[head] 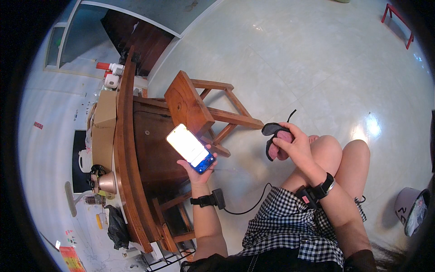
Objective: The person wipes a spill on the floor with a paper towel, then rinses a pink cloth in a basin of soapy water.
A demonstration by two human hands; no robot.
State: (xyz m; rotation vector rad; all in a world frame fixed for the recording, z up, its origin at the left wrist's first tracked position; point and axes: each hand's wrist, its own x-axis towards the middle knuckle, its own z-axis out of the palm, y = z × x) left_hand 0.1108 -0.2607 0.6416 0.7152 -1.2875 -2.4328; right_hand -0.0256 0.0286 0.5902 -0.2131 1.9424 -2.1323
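Observation:
My left hand (200, 171) holds a smartphone (190, 146) by its lower end, its screen lit bright and facing up. A wooden stool (187, 102) stands just beyond the phone. In my right hand (294, 144) is a pink and black fabric item (280, 141) with a dark strap end sticking out; its exact kind is unclear. That hand is above the floor beside my bare knees. Both wrists wear black straps with small black devices, and a black cable runs from the left one (219, 199) towards my lap.
On the left stands a wooden desk (127, 153) bearing a cardboard box (103, 136), a black plastic bag (117, 227) and a desk lamp (71, 199). A lined bucket (406, 207) stands on the floor at the right. A red metal frame (399, 22) is at the far upper right.

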